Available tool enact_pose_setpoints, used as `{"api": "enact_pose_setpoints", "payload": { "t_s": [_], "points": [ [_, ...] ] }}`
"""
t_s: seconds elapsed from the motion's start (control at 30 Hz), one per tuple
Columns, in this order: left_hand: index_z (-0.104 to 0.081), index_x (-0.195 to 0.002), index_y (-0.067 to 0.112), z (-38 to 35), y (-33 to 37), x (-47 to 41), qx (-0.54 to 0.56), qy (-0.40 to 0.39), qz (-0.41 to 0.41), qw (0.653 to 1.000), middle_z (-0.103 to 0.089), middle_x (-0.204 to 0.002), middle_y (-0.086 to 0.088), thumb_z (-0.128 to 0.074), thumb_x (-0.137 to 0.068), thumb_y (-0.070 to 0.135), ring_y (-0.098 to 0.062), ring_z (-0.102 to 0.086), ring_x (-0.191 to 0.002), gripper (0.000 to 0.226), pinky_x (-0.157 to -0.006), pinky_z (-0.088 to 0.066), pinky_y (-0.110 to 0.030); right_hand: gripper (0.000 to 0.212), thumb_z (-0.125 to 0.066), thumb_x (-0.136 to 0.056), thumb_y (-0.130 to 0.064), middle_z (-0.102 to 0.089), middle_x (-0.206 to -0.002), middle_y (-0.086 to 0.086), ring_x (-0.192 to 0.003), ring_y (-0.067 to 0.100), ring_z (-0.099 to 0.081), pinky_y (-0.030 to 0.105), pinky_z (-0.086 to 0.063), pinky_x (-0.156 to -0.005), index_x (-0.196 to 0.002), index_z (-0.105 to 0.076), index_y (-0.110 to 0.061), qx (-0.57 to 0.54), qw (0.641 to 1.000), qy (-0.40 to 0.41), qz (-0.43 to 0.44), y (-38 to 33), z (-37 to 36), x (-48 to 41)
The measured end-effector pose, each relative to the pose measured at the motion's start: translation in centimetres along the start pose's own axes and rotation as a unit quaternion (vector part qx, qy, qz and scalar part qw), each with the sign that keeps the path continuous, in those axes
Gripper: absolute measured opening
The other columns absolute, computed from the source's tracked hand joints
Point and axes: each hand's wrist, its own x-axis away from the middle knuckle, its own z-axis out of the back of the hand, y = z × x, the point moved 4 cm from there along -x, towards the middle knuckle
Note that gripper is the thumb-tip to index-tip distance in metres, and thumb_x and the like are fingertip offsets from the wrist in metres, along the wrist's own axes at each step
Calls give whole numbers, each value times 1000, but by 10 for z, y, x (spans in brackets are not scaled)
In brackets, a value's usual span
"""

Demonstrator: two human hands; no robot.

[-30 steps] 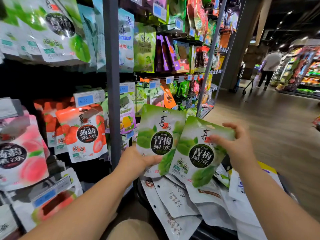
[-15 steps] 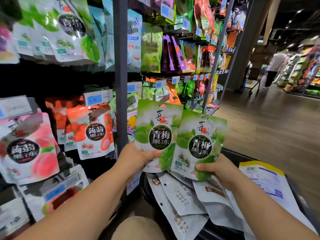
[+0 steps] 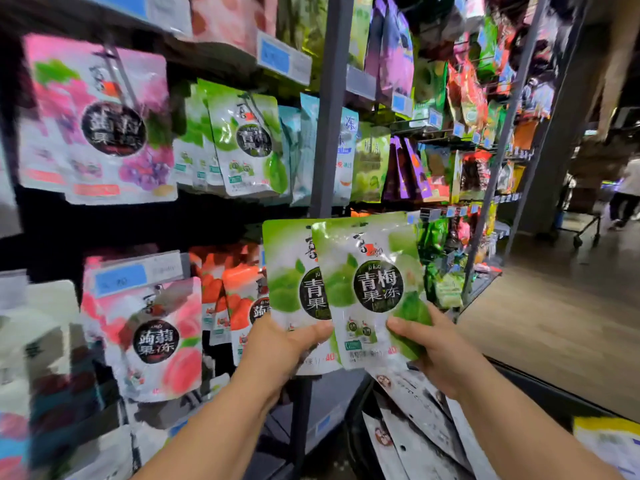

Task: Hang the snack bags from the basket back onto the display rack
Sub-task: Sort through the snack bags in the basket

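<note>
Head view: left hand (image 3: 280, 344) round half-hidden rear bag (image 3: 287, 271), right hand (image 3: 436, 355) round front bag (image 3: 367, 299).

I see green bags (image 3: 249, 147) and pink bags (image 3: 100, 123) hanging on the display rack (image 3: 330, 133). White bags (image 3: 415, 427) lie in the basket (image 3: 547, 388).

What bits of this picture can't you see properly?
All in the head view:
- The rear green bag: its right side is covered by the front green bag.
- The price tag: its numbers are too blurred to read.
- The basket: cut off by the bottom edge, and white bags cover its inside.
- The person in the aisle: cut off by the right edge.
</note>
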Motion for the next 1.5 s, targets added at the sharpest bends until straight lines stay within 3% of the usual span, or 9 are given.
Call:
{"api": "enact_pose_setpoints", "payload": {
  "t_s": [0.07, 0.17, 0.3, 0.63, 0.8, 0.87, 0.97, 1.27, 1.5],
  "points": [
    [-64, -79, 9, 14, 16, 4, -5, 13, -20, 1000, -64, -53, 11, -68, -82, -11, 0, -58, -45, 21, -47, -44, -10, 69, -90, -60, -17, -74, -107, 15, -91, 33, -73, 43, -61, -72, -122, -61, -9, 4, 999, -20, 24, -9, -22, -10],
    [-70, -103, 6, 35, 41, 6, -7, 43, -61, 997, -77, -92, -6, -72, -80, -8, -25, -75, -89, 28, -75, -58, -30, 87, -98, -43, -30, -72, -110, 18, -102, 45, -67, 64, -50, -92, -121, -63, -14, -4, 999, -18, 50, -22, -50, -25],
    [-73, -102, 10, 67, 67, 8, 3, 92, -88, 992, -76, -100, -10, -81, -71, -3, -30, -73, -94, 35, -79, -58, -38, 58, -77, -61, -12, -75, -102, 14, -86, 31, -72, 42, -59, -75, -117, -62, -12, -47, 995, -28, 86, -46, -87, -45],
    [-74, -95, 11, 126, 101, 5, 1, 173, -112, 979, -77, -91, -9, -86, -60, 2, -28, -74, -85, 39, -75, -57, -37, 38, -67, -74, -13, -74, -95, 12, -78, 23, -72, 35, -60, -64, -111, -63, -5, -171, 977, -65, 106, -77, -154, -108],
    [-54, -67, 8, 129, 115, 2, 23, 153, -113, 981, -49, -37, 7, -67, -81, -14, 0, -46, -31, 29, -39, -38, -8, 13, -58, -92, -6, -75, -82, 7, -69, 18, -73, 31, -59, -56, -104, -63, -7, -184, 976, -41, 110, -90, -168, -136],
    [-64, -88, 0, 133, 118, -4, 33, 154, -122, 980, -69, -58, 0, -66, -79, -15, -6, -64, -48, 18, -48, -49, -12, 15, -58, -93, -4, -75, -84, 7, -72, 20, -73, 33, -61, -57, -107, -61, -8, -188, 975, -28, 112, -94, -170, -146],
    [-67, -109, 4, 141, 122, -9, 31, 165, -143, 976, -76, -98, -15, -68, -75, -16, -25, -75, -85, 38, -69, -60, -25, 31, -61, -91, -5, -72, -105, 14, -91, 28, -70, 42, -62, -70, -121, -56, -6, -195, 973, -14, 119, -100, -174, -160],
    [-67, -110, 5, 152, 130, -11, 32, 172, -143, 974, -75, -100, -17, -70, -73, -14, -36, -72, -94, 42, -87, -57, -46, 41, -64, -91, -4, -70, -112, 17, -98, 32, -69, 44, -60, -77, -130, -52, -3, -214, 970, 19, 118, -105, -183, -184],
    [-68, -110, 7, 155, 131, -18, 0, 174, -147, 974, -76, -97, -13, -74, -73, -10, -32, -73, -92, 41, -76, -61, -33, 35, -65, -91, -6, -72, -98, 11, -85, 26, -71, 40, -62, -70, -124, -55, -5, -201, 973, 35, 109, -102, -181, -197]
  ]
}}
